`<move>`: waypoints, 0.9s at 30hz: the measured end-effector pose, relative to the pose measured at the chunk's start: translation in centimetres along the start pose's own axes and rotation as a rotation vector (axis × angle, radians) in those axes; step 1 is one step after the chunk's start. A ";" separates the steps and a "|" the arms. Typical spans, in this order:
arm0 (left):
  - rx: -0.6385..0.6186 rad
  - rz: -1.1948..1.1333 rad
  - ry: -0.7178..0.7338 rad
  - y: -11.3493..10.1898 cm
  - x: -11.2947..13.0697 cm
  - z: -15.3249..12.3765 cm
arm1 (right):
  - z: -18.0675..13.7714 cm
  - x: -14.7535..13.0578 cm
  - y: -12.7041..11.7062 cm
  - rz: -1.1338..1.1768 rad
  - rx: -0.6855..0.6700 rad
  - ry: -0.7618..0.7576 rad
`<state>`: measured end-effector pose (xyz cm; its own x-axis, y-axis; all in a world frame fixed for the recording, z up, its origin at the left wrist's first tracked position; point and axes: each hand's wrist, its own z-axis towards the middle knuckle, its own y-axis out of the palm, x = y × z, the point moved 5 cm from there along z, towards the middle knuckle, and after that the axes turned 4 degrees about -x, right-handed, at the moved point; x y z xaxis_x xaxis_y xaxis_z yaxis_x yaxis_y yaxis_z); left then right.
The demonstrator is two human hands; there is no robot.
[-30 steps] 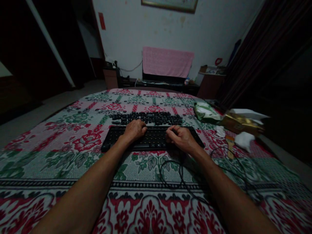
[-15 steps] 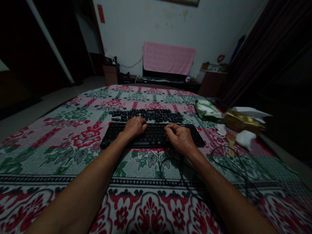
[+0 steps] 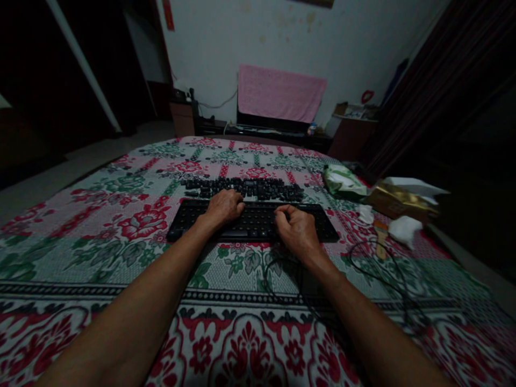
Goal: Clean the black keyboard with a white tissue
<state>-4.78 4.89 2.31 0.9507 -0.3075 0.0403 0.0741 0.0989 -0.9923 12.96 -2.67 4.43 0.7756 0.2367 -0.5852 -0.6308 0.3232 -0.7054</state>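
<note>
A black keyboard point(image 3: 252, 221) lies flat on the flowered cloth, most of its keycaps off and its sockets bare. Behind it the loose black keycaps point(image 3: 258, 188) are spread in a long heap. My left hand point(image 3: 224, 207) rests over the keyboard's left-centre part, fingers curled down at its back edge; whatever they hold is hidden. Above the right-centre part, my right hand point(image 3: 297, 228) has thumb and forefinger pinched together. Anything between those fingertips is too small and dark to make out.
Right of the keyboard are a green-white tissue pack point(image 3: 343, 181), a golden box point(image 3: 399, 201), crumpled white tissue point(image 3: 405, 231) and a wooden-handled brush point(image 3: 381, 239). A black cable point(image 3: 397, 287) loops across the cloth near my right forearm.
The view has tipped and shifted slightly. Both hands stay almost where they were over the keyboard, still closed, with only small finger movement.
</note>
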 end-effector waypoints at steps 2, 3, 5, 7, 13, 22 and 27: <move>0.005 0.005 -0.001 0.0 0.0 0.0 | -0.1 0.0 0.2 -0.007 0.010 -0.001; 0.005 0.006 -0.002 0.0 0.0 -0.1 | -0.2 0.1 0.3 -0.007 0.017 -0.002; 0.006 0.006 -0.012 0.1 0.0 -0.1 | -0.3 0.3 0.7 -0.001 0.037 -0.014; 0.007 0.008 -0.016 0.1 0.1 -0.1 | -0.5 0.7 0.9 0.016 0.064 -0.044; 0.009 0.015 -0.010 0.0 0.2 -0.2 | -0.2 1.5 1.1 0.124 0.004 -0.131; -0.008 0.012 -0.017 -0.1 0.2 -0.2 | 0.0 2.2 1.1 0.239 -0.019 -0.091; -0.003 0.011 -0.005 0.0 0.2 -0.2 | -0.1 2.1 1.3 0.224 0.019 -0.057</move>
<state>-4.61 4.64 2.30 0.9530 -0.3015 0.0297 0.0625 0.0997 -0.9931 13.76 -1.84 2.21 0.6166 0.3554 -0.7025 -0.7872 0.2736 -0.5526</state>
